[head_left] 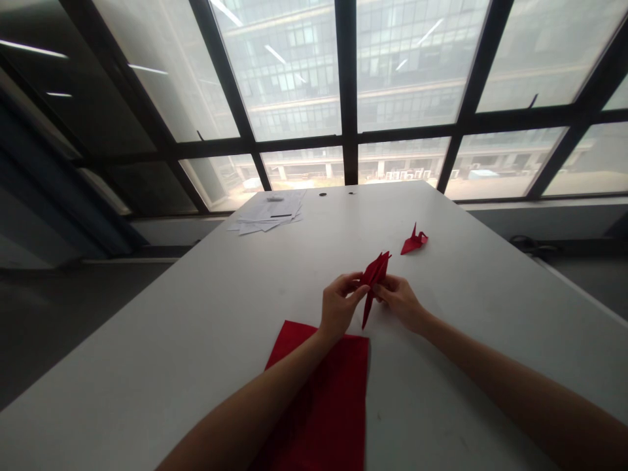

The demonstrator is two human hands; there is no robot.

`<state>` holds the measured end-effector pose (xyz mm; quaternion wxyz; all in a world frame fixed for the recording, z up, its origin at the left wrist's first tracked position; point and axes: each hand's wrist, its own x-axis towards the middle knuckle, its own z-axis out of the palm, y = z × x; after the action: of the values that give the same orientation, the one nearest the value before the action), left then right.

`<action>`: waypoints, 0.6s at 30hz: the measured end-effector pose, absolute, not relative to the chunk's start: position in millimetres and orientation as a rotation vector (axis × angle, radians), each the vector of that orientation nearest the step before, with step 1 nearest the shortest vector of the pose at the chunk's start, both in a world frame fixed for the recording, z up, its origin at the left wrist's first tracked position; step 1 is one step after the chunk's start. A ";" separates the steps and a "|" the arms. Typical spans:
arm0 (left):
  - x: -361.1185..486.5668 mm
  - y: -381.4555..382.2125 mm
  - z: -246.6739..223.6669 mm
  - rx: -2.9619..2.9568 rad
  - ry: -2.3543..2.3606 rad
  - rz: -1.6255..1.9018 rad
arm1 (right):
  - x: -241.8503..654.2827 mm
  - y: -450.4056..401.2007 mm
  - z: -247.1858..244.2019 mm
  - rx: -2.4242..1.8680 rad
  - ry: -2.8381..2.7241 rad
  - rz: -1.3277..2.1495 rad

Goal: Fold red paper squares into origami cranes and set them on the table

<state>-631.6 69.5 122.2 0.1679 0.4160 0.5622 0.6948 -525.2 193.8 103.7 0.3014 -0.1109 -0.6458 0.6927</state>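
Above the white table, both hands grip a folded red paper piece (377, 269) with narrow pointed ends. One point aims down toward me and others point up and away. My left hand (342, 302) pinches its left side between thumb and fingers. On the right side, my right hand (398, 302) holds it the same way, with some fingertips hidden behind the paper. A finished-looking red origami crane (414, 243) stands on the table beyond my right hand. Red paper (338, 399) lies flat under my left forearm, partly covered by it.
The long white table (196, 340) reaches to the windows. Loose white papers (267, 212) with a dark pen-like item (281, 216) lie at its far left. Two small dark round spots sit near the far edge. Dark cables (534, 246) lie off the right side.
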 end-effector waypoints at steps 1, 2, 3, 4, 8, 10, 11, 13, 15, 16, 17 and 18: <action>-631.1 69.1 122.5 1.186 1.601 1.975 | -525.4 193.7 103.8 -0.298 -1.714 1.835; -631.0 68.8 122.6 1.185 1.601 1.979 | -525.5 193.5 103.8 -0.303 -1.717 1.830; -631.2 68.8 122.5 1.186 1.600 1.984 | -525.4 193.0 104.0 -0.305 -1.721 1.825; -631.6 68.9 122.2 1.190 1.600 1.990 | -525.2 192.5 104.2 -0.304 -1.728 1.822; -634.1 70.6 119.8 1.161 1.622 2.004 | -524.2 191.1 104.1 -0.307 -1.776 1.820; -634.6 71.2 119.0 1.184 1.633 1.990 | -524.2 191.2 103.5 -0.322 -1.789 1.813; -634.5 71.3 118.9 1.204 1.633 1.987 | -524.3 191.4 103.2 -0.327 -1.785 1.811; -634.0 71.4 119.4 1.234 1.632 1.990 | -524.6 191.2 103.2 -0.329 -1.768 1.813; -633.5 71.6 120.2 1.229 1.627 1.987 | -524.8 190.2 104.3 -0.320 -1.761 1.819; -633.4 71.7 120.6 1.218 1.624 1.984 | -524.8 189.3 105.1 -0.318 -1.762 1.819; -633.5 72.0 120.7 1.208 1.619 1.979 | -524.7 188.4 106.1 -0.316 -1.766 1.817; -633.7 72.3 120.7 1.200 1.614 1.976 | -524.6 187.4 107.0 -0.317 -1.773 1.812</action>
<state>-633.7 72.3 120.7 0.1603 0.4200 0.5650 0.6919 -524.6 187.4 107.0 0.2891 -0.1189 -0.6644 0.6788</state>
